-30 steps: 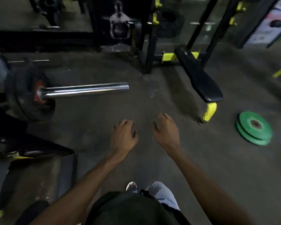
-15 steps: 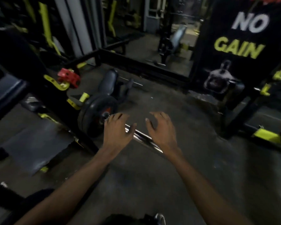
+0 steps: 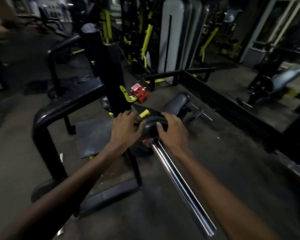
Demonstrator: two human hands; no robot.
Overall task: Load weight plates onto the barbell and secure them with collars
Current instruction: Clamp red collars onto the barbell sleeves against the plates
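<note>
Hands on the plate: left hand (image 3: pixel 126 129) and right hand (image 3: pixel 172 131) sit on either side of a black plate (image 3: pixel 150 126) already on the bar (image 3: pixel 178 184), fingers curled over its upper rim. Left hand grips the plate's left edge, right hand grips the right edge, thumb toward the sleeve. Chrome bar sleeve runs from the plate down toward the lower right, bare along its length. Red hub part (image 3: pixel 146 142) shows where the sleeve meets the plate. Bar rests low beside a black rack post (image 3: pixel 113 75) with a yellow hook (image 3: pixel 126 96). Red collar (image 3: pixel 139 94) hangs at that hook, apart from both hands, above and behind the plate. Dark mat (image 3: pixel 92 135) on the floor (image 3: pixel 232 170) left of the plate. Frame is motion-blurred, so finer finger contact is unclear.
</note>
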